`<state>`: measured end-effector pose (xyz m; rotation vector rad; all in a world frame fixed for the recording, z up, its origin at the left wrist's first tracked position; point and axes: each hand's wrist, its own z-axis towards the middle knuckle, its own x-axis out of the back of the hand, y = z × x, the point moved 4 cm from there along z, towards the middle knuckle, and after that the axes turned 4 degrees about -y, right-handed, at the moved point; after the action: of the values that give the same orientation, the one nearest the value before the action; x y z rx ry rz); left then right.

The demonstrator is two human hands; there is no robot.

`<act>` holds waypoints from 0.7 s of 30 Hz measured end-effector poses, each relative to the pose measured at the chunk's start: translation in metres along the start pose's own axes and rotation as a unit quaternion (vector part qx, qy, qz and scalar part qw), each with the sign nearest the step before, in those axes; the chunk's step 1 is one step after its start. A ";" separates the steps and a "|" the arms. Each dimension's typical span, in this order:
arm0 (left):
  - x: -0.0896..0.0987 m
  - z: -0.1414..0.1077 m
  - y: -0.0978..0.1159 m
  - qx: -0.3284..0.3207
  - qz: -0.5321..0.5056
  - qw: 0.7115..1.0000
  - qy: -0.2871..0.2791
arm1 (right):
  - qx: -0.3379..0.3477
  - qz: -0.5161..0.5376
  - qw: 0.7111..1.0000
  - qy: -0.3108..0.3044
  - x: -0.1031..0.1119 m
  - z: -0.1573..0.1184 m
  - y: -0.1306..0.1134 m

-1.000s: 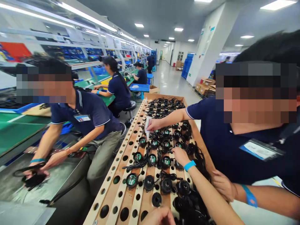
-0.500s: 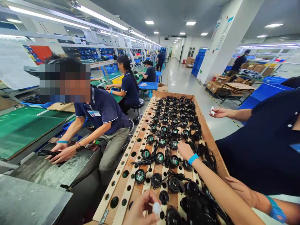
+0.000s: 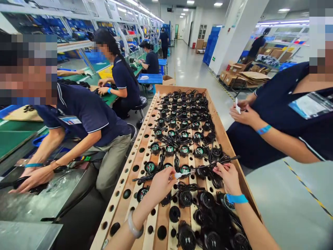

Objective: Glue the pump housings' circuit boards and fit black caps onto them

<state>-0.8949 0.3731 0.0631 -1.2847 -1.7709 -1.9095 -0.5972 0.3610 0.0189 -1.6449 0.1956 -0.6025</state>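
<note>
My left hand is closed around a small glue bottle with a white tip and an orange label. Its thin nozzle points right, over a round black housing with a green circuit board inside. Between the fingertips of my right hand is a black cable, lifted above the others. Rows of similar black round units with coiled cables fill the wooden rack below both hands. Nearest me, several units show slotted black grilles.
At the left, a co-worker bends over a metal tray, handling black cables. On the right, another person stands close to the rack, holding a small white item. A raised wooden wall borders the rack's right side.
My left hand has moved forward with the bottle, its nozzle now pointing right. My right hand has shifted right and lifted a cable. The right-hand person has stepped back, both hands now together.
</note>
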 end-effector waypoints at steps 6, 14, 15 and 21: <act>-0.016 0.012 0.000 0.028 0.181 0.983 -0.005 | -0.020 0.038 0.999 -0.029 0.001 -0.011 0.013; -0.017 0.012 -0.014 0.026 0.206 0.977 0.047 | 0.298 -0.459 0.798 -0.254 -0.056 0.003 -0.014; -0.018 0.011 -0.016 0.024 0.209 0.976 0.051 | 0.303 -0.473 0.780 -0.276 -0.064 0.008 -0.013; -0.028 0.011 -0.023 0.018 0.219 0.974 0.061 | 0.298 -0.460 0.756 -0.359 -0.079 0.024 -0.006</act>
<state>-0.8895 0.3781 0.0265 -1.3751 -1.3180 -1.6583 -0.6540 0.4188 0.0017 -1.1305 -1.3267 -0.6000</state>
